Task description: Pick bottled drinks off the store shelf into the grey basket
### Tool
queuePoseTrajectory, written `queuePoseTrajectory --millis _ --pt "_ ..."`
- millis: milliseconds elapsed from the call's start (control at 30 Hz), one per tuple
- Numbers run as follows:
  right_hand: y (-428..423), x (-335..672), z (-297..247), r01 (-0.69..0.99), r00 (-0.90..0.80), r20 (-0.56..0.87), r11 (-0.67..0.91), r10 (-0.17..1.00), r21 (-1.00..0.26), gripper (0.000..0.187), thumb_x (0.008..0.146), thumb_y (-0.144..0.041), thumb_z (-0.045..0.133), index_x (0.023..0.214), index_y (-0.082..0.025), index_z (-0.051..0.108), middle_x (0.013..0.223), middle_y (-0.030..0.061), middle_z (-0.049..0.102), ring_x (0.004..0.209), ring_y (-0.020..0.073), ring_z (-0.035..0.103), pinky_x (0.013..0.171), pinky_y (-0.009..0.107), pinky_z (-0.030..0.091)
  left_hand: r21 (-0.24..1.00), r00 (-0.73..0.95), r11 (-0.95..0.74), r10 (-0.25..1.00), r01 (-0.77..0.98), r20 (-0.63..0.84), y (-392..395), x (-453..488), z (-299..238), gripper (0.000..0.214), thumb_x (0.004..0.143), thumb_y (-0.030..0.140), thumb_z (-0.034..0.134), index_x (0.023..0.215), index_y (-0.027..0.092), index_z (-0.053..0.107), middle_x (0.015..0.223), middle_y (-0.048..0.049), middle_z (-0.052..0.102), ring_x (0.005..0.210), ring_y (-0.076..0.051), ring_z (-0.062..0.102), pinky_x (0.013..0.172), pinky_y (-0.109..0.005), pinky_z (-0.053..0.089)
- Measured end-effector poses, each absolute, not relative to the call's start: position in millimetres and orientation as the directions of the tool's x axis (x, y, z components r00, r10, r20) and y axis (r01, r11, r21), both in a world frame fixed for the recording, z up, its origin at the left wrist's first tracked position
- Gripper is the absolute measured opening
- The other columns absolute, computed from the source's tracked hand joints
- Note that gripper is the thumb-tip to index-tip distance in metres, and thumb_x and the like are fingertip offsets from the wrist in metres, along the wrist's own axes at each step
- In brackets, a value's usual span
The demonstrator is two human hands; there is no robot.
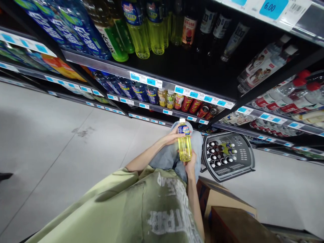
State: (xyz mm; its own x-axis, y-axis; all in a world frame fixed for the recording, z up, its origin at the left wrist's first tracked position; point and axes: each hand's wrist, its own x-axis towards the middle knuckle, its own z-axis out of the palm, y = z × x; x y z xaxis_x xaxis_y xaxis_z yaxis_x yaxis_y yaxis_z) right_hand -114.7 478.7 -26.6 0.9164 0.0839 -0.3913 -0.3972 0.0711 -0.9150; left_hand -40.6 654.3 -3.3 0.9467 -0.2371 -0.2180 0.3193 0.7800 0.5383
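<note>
A bottle of yellow drink (185, 146) with a white cap and a blue label stands nearly upright in front of my knees. My left hand (174, 135) grips it near the label from the left side. Lower down, my right hand (191, 161) holds it at the base, its fingers partly behind the bottle. To the right sits a dark grey shopping basket (246, 158) with several capped bottles inside, some of them yellow. Similar yellow bottles (141, 40) stand on the shelf ahead.
Shelving with a price-tag edge (169, 84) runs across in front, with cans (187, 104) and blue packs below. Cardboard boxes (227, 199) stand at my right, behind the basket. Clear bottles (268, 64) fill the right shelves. Grey floor tiles (63, 135) spread to the left.
</note>
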Motion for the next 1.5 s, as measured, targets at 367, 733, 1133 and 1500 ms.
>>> queuePoseTrajectory --millis 367,733,1133,1500 --pt "478 -130 -13 -0.146 0.983 -0.134 -0.089 -0.128 -0.985 0.028 0.085 -0.045 0.050 0.063 -0.028 0.050 0.054 -0.0034 0.048 0.049 0.0163 0.039 0.050 0.030 0.031 0.863 0.896 0.350 -0.385 0.364 -0.222 640 -54 21 0.042 0.071 0.012 0.088 0.110 0.013 0.073 0.091 -0.0084 0.076 0.083 -0.027 0.071 0.082 -0.038 0.058" --pt "424 -104 20 -0.121 0.993 -0.120 -0.196 -0.019 -0.973 0.031 0.086 -0.049 0.073 0.075 -0.020 0.072 0.069 -0.0025 0.066 0.068 0.0160 0.054 0.069 0.027 0.042 0.928 0.719 0.137 -0.675 0.346 -0.169 610 -86 8 0.048 0.070 0.025 0.094 0.115 0.025 0.077 0.105 -0.0025 0.078 0.104 -0.028 0.071 0.093 -0.035 0.057" --pt "397 -109 36 -0.186 0.981 -0.190 0.091 -0.045 -0.978 0.023 0.067 -0.033 0.080 0.061 -0.021 0.061 0.057 -0.0059 0.051 0.056 0.0105 0.040 0.054 0.024 0.030 0.752 0.642 0.240 -0.706 0.613 -0.298 608 -87 -14 0.048 0.092 0.058 0.077 0.122 0.021 0.076 0.107 -0.0090 0.080 0.096 -0.026 0.073 0.082 -0.032 0.056" --pt "250 -38 72 -0.050 0.566 0.164 -0.232 -0.808 -0.971 0.017 0.074 -0.038 0.062 0.074 -0.021 0.062 0.067 -0.0049 0.054 0.062 0.0129 0.049 0.059 0.025 0.040 0.912 0.754 -0.089 -0.534 0.400 -0.383 593 -83 -23 0.052 0.087 0.064 0.073 0.111 0.018 0.067 0.097 -0.0092 0.079 0.075 -0.019 0.066 0.053 -0.026 0.055"
